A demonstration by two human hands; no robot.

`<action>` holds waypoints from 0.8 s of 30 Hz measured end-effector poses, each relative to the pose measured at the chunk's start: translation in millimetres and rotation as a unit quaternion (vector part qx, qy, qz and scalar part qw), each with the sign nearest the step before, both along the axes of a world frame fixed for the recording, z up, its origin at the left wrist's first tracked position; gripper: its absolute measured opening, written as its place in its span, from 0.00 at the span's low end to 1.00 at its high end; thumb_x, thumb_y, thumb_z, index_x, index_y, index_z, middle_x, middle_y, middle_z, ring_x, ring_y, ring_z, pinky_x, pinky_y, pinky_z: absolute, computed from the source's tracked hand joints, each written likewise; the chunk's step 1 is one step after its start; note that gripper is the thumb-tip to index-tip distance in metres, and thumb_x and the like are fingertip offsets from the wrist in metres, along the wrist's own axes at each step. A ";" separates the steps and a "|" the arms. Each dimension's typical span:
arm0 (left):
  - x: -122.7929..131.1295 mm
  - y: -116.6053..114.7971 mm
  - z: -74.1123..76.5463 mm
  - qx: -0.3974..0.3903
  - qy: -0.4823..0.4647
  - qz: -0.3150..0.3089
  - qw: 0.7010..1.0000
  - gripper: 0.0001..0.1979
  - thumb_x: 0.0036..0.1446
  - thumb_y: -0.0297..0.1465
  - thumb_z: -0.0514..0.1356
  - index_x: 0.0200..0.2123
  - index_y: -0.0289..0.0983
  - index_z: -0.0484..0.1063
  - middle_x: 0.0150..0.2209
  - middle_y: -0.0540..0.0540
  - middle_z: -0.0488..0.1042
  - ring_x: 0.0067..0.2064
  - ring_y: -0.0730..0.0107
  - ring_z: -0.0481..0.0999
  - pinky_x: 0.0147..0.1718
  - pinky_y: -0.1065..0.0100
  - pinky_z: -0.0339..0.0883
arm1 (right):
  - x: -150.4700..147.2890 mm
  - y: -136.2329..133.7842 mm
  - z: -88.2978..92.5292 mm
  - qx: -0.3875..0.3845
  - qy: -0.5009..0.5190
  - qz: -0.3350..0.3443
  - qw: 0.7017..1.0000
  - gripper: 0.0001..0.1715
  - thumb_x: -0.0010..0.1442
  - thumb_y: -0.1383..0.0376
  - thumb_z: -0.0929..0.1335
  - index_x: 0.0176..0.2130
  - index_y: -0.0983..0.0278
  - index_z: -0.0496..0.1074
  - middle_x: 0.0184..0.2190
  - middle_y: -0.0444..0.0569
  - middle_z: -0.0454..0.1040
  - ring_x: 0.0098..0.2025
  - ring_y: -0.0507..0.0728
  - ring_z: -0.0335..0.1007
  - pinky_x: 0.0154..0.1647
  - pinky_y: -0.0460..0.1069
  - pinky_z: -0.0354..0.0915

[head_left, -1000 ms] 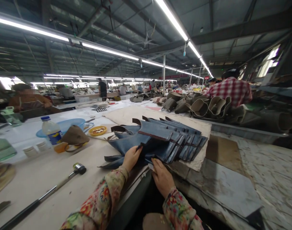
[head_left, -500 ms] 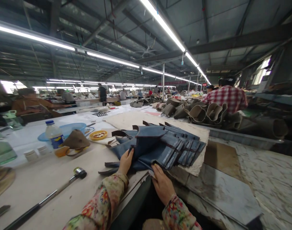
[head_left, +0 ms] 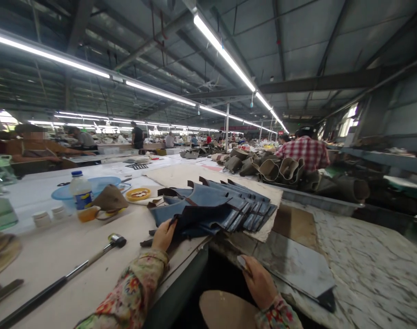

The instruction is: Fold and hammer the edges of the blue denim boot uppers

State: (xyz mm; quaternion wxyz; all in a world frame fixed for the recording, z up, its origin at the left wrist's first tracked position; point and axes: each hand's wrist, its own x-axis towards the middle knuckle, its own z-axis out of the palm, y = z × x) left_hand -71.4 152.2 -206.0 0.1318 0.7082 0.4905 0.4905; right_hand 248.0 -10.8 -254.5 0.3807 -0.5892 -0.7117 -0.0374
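Observation:
My left hand (head_left: 164, 235) pinches the near edge of a dark blue leather piece (head_left: 201, 214). That piece lies tilted against a fanned stack of similar blue leather pieces (head_left: 251, 214) with dark edges and strips. My right hand (head_left: 260, 281) is apart from the leather, over the dark gap at the table's near edge. Its fingers are closed on a small tool (head_left: 243, 262) with a pale rounded tip; the rest is mostly hidden in the palm. Below it shows a rounded brown piece (head_left: 225, 310).
A long-handled hammer (head_left: 117, 240) lies at left, near a bottle (head_left: 81, 194), a blue basin (head_left: 105, 183), a brown shaped piece (head_left: 110, 198) and a yellow ring-shaped tape roll (head_left: 138, 194). A grey tray (head_left: 331, 206) of brown pieces stands at right. Co-workers sit beyond.
My right hand has left the leather and moved down and right, showing the pale-tipped tool. My left hand has moved slightly left, still gripping the leather piece, which now lies lower.

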 end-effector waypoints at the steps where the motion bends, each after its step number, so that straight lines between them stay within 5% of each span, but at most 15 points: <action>1: -7.9 -4.6 -0.5 0.003 0.013 0.002 1.000 0.23 0.55 0.45 0.47 0.39 0.34 0.72 0.36 0.41 0.74 0.41 0.56 0.71 0.42 0.59 0.62 | 8.5 -8.8 -3.2 -0.004 -0.002 -0.011 1.000 0.20 0.54 0.67 0.58 0.44 0.65 0.70 0.40 0.53 0.74 0.42 0.57 0.71 0.44 0.51 0.67; 10: -29.4 -40.2 -6.2 0.012 0.127 -0.018 0.992 0.13 0.51 0.38 0.54 0.35 0.38 0.73 0.37 0.44 0.73 0.41 0.61 0.70 0.44 0.61 0.62 | 35.9 -50.7 -16.5 -0.051 -0.035 -0.040 0.997 0.17 0.53 0.67 0.59 0.39 0.64 0.72 0.37 0.52 0.75 0.39 0.59 0.72 0.39 0.50 0.66; 16: -24.2 -35.0 -3.7 -0.008 0.169 -0.004 0.986 0.17 0.43 0.24 0.54 0.38 0.39 0.73 0.41 0.45 0.72 0.45 0.60 0.69 0.47 0.59 0.60 | 19.6 -45.9 -9.7 -0.070 -0.063 -0.053 0.994 0.11 0.52 0.71 0.59 0.28 0.63 0.70 0.27 0.47 0.73 0.31 0.56 0.69 0.33 0.48 0.62; 24: -29.4 -24.7 -3.0 -0.026 0.187 -0.023 0.982 0.16 0.45 0.26 0.53 0.39 0.39 0.72 0.42 0.46 0.71 0.46 0.61 0.69 0.47 0.60 0.60 | 15.5 -42.9 -9.3 -0.082 -0.079 -0.068 0.991 0.11 0.53 0.73 0.58 0.28 0.62 0.67 0.28 0.47 0.72 0.31 0.55 0.68 0.32 0.47 0.60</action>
